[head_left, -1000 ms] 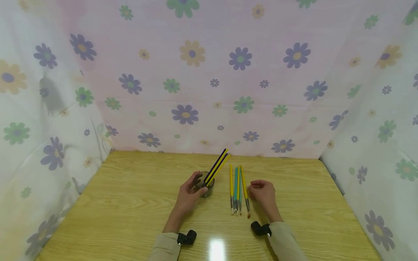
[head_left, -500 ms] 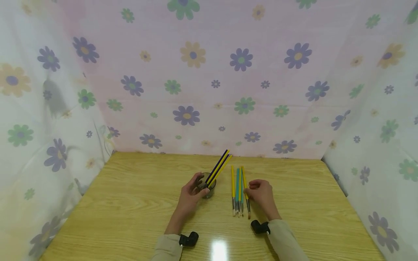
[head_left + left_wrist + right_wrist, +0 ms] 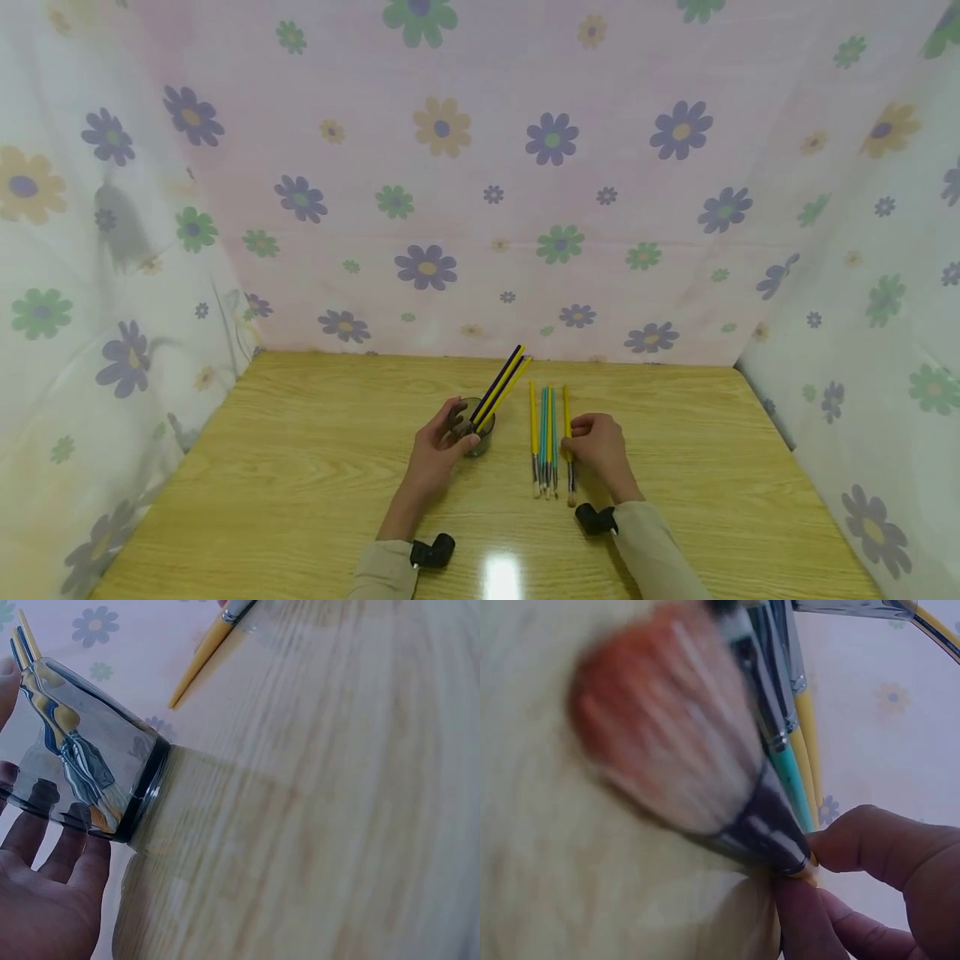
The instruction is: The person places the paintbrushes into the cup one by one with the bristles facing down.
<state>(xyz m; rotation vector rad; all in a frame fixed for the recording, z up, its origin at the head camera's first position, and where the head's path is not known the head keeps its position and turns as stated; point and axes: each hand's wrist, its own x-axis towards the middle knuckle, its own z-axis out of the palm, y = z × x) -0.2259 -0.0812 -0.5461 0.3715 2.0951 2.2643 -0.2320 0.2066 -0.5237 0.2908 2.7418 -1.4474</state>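
Note:
My left hand [image 3: 437, 450] curls around a clear glass [image 3: 97, 742] standing on the table. Several paintbrushes [image 3: 498, 387] with yellow and dark handles lean in it, bristles down. At the right, my right hand [image 3: 600, 443] pinches a yellow paintbrush [image 3: 567, 408] between thumb and fingers, just above its ferrule. In the right wrist view the reddish-brown bristles [image 3: 660, 720] of that brush look large and blurred, close to the table top. Left of it lie several more brushes [image 3: 543, 433] with yellow and teal handles, side by side, bristles toward me.
The wooden table [image 3: 300, 467] carries all these things. Flower-patterned cloth [image 3: 480, 167] hangs behind it and along both sides. A black wrist camera mount [image 3: 432, 551] sits on the left sleeve, another mount [image 3: 596, 518] on the right.
My right hand has moved left to the rightmost yellow paintbrush and taken hold of it. That brush has turned straighter and stands apart from the others. The left hand keeps holding the glass.

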